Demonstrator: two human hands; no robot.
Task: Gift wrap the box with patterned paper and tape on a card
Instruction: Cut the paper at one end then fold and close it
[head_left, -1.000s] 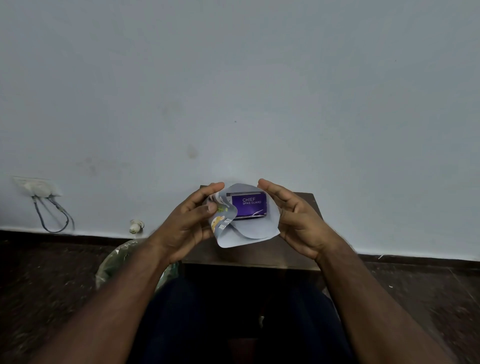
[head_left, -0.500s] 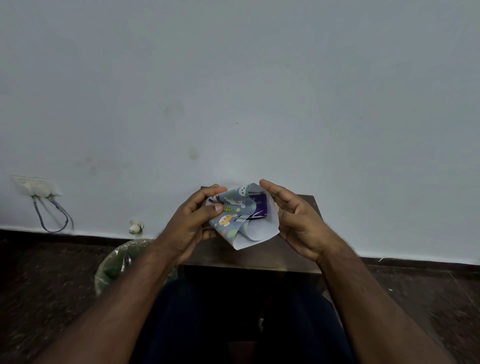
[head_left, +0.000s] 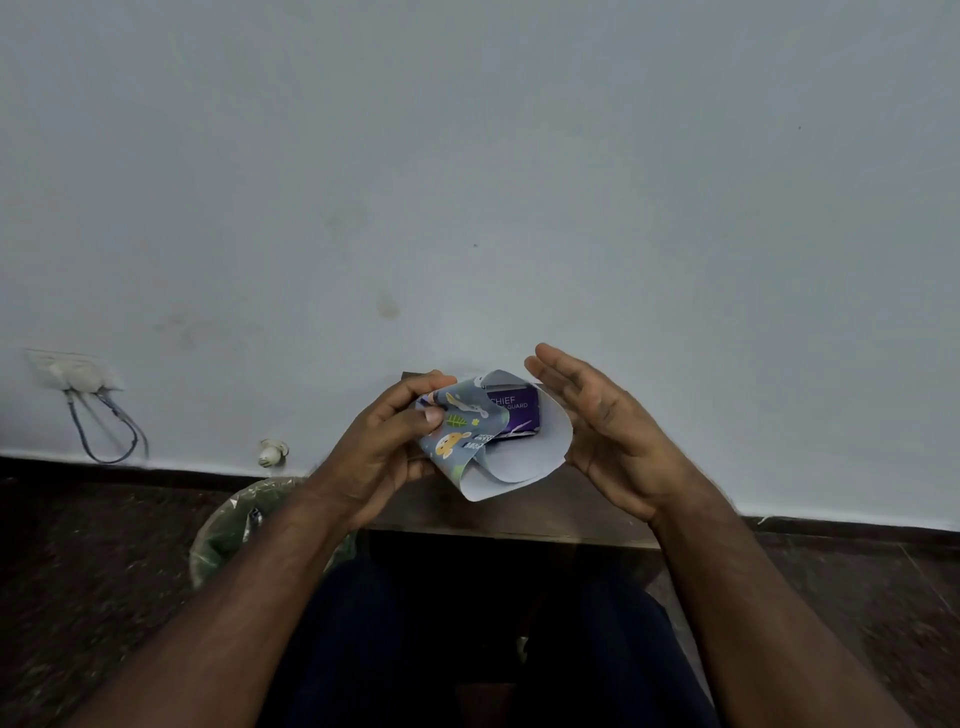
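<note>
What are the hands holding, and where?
The left hand pinches the patterned paper at its folded-over left flap. The right hand is open beside the paper's right side, gripping nothing.

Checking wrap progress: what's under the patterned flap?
The purple box: its right part shows, lettering partly readable. The flap, pinched by the left hand, covers its left part.
</note>
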